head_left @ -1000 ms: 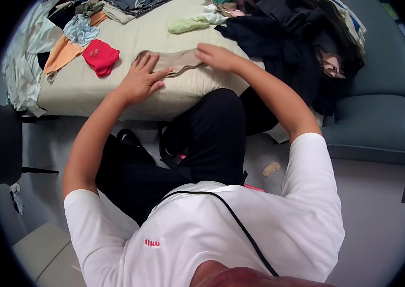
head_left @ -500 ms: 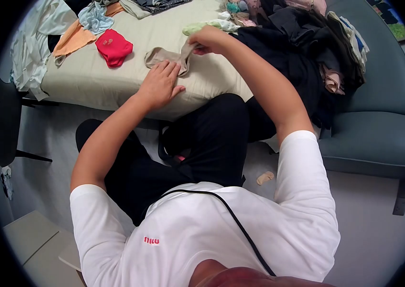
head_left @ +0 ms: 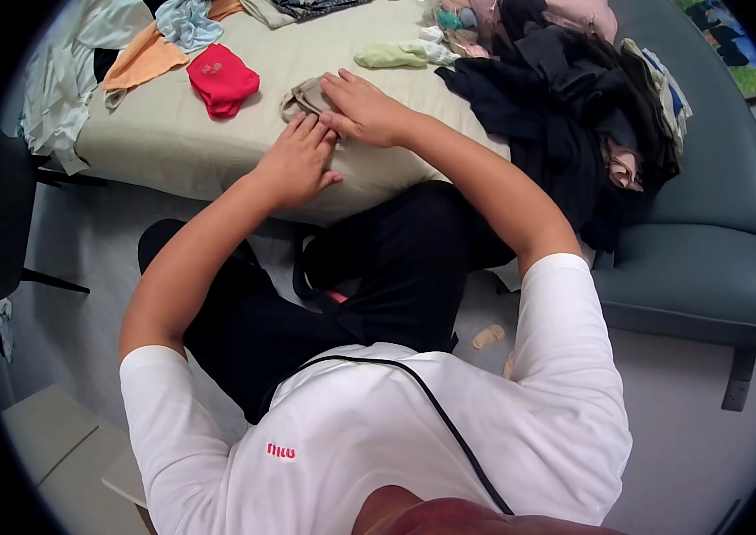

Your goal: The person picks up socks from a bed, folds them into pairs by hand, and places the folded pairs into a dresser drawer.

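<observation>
A small beige garment (head_left: pixel 303 96), sock-like in shape, lies folded over on the cream-coloured cloth (head_left: pixel 164 138). My left hand (head_left: pixel 296 162) rests flat at its near edge with the fingertips on it and the thumb apart. From the right, my right hand (head_left: pixel 362 109) lies palm down over the garment's right part, fingers stretched out, hiding that side. Both hands nearly meet at the fingertips. To the left of the garment is a folded red piece of clothing (head_left: pixel 223 80). Beyond my right hand lies a pale green sock-like piece (head_left: pixel 391 56).
Dark clothes (head_left: pixel 529 111) are heaped on the right, against a grey-green padded seat (head_left: pixel 699 276). Orange cloth (head_left: pixel 144 61), light blue cloth (head_left: pixel 188 25) and white cloth (head_left: pixel 61 98) lie at the left. A beige scrap (head_left: pixel 487 336) is on the floor.
My right hand has brought the garment's raised end down to the left and now lies flat on it, no longer pinching. My left hand has stayed nearly in place.
</observation>
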Tool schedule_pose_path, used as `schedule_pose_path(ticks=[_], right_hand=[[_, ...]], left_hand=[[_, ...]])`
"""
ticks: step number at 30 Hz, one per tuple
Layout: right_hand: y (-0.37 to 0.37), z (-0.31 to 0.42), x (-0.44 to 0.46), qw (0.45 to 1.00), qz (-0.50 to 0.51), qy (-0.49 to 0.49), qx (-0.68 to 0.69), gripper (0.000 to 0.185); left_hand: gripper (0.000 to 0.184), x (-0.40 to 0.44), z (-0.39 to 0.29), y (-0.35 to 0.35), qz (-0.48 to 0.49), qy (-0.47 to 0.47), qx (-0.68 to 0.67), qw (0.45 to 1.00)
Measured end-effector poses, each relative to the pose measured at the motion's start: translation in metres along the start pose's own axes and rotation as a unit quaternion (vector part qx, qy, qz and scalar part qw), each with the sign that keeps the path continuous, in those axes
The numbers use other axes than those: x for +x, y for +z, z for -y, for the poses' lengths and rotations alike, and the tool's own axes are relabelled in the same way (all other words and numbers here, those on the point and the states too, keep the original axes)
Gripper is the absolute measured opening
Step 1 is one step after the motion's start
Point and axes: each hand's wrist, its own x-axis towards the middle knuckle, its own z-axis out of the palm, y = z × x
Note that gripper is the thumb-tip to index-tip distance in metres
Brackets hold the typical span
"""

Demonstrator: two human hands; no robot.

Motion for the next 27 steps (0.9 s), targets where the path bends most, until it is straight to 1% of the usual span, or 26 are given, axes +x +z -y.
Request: schedule_pose_path(ticks=[1, 2, 3, 4, 6, 7, 8, 9, 10, 11, 12, 13, 14, 16, 17, 18, 20, 21, 22, 23, 24, 26, 27], right_hand=[[0.002, 0.001, -0.006, 0.999, 0.015, -0.018, -0.043, 0.077], [0.004, 0.002, -0.011, 0.995, 0.029, -0.035, -0.087, 0.082], [0.012, 0.004, -0.013, 0.991, 0.085, -0.011, -0.098, 0.086], [0.017, 0.005, -0.015, 0.992, 0.083, -0.009, -0.096, 0.086], [0.019, 0.005, -0.015, 0.994, 0.088, 0.021, -0.064, 0.088], [0.014, 0.001, -0.010, 0.994, 0.085, 0.020, -0.064, 0.088], [0.008, -0.005, -0.004, 0.987, 0.063, 0.071, 0.127, 0.083], [0.001, -0.009, 0.002, 0.941, 0.039, 0.117, 0.314, 0.078], [-0.007, -0.008, 0.005, 0.941, 0.038, 0.116, 0.317, 0.078], [-0.016, -0.008, 0.008, 0.960, 0.035, 0.178, 0.212, 0.071], [-0.020, -0.008, 0.011, 0.966, 0.031, 0.236, 0.105, 0.066], [-0.014, -0.009, 0.013, 0.968, 0.018, 0.236, 0.081, 0.062], [-0.010, -0.011, 0.016, 0.969, 0.017, 0.231, 0.082, 0.062], [-0.009, -0.011, 0.024, 0.948, 0.149, 0.280, 0.029, 0.066], [-0.007, -0.010, 0.025, 0.944, 0.120, 0.299, 0.072, 0.066], [-0.010, -0.008, 0.026, 0.946, 0.122, 0.294, 0.068, 0.066], [-0.015, -0.006, 0.026, 0.921, 0.129, 0.332, 0.156, 0.048], [-0.016, -0.005, 0.024, 0.921, 0.132, 0.333, 0.154, 0.048], [-0.018, -0.005, 0.021, 0.883, 0.113, 0.358, 0.280, 0.041], [-0.021, -0.005, 0.020, 0.830, 0.091, 0.377, 0.400, 0.035], [-0.026, 0.000, 0.021, 0.831, 0.093, 0.379, 0.397, 0.035], [-0.037, 0.012, 0.025, 0.774, 0.017, 0.389, 0.498, 0.032], [-0.041, 0.017, 0.027, 0.747, 0.000, 0.380, 0.545, 0.037]], left_hand=[[0.074, 0.000, -0.001, -0.002, 0.002, 0.002, -0.001, 1.000], [0.073, 0.001, 0.000, -0.005, 0.048, 0.001, 0.000, 0.999], [0.073, 0.003, 0.000, -0.006, 0.093, 0.000, 0.001, 0.996], [0.073, 0.002, 0.000, -0.005, 0.096, 0.002, 0.003, 0.995], [0.062, 0.004, 0.002, -0.006, 0.075, 0.001, 0.003, 0.997], [0.062, 0.006, 0.006, -0.009, 0.076, 0.002, 0.007, 0.997], [0.054, 0.009, 0.011, -0.011, 0.018, 0.022, -0.064, 0.998], [0.046, 0.011, 0.015, -0.016, -0.040, 0.041, -0.133, 0.989], [0.046, 0.014, 0.016, -0.025, -0.037, 0.041, -0.132, 0.990], [0.042, 0.019, 0.017, -0.034, -0.012, -0.079, -0.157, 0.984], [0.038, 0.022, 0.018, -0.040, 0.012, -0.198, -0.178, 0.964], [0.037, 0.026, 0.020, -0.030, -0.137, -0.239, -0.168, 0.946], [0.037, 0.032, 0.024, -0.022, -0.138, -0.242, -0.163, 0.946], [0.050, 0.048, 0.029, -0.015, -0.078, -0.394, -0.123, 0.907], [0.061, 0.053, 0.036, -0.015, -0.008, -0.424, -0.152, 0.893], [0.061, 0.054, 0.045, -0.013, -0.013, -0.428, -0.151, 0.891], [0.061, 0.052, 0.063, -0.009, 0.067, -0.400, -0.255, 0.878], [0.061, 0.049, 0.066, -0.008, 0.067, -0.400, -0.258, 0.877], [0.056, 0.047, 0.069, -0.007, 0.029, -0.407, -0.320, 0.855], [0.052, 0.045, 0.071, -0.006, -0.009, -0.411, -0.379, 0.829], [0.052, 0.044, 0.075, -0.006, -0.011, -0.411, -0.382, 0.828], [0.042, 0.041, 0.084, -0.008, -0.062, -0.409, -0.575, 0.706], [0.035, 0.040, 0.083, -0.024, -0.069, -0.426, -0.609, 0.665]])
